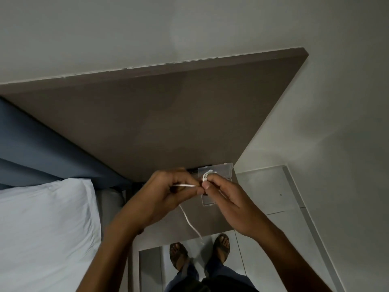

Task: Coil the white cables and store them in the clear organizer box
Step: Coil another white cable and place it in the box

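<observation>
right now i see both hands over the box (223, 168) on the table (147, 114): right hand (226, 199) pinches the coil (205, 177), left hand (163, 197) grips the cable (185, 185) (its tail hangs below the table edge).

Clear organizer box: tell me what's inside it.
The clear organizer box lies on the brown table. What shows of it looks empty; both hands and the white cable cover the rest.
</observation>
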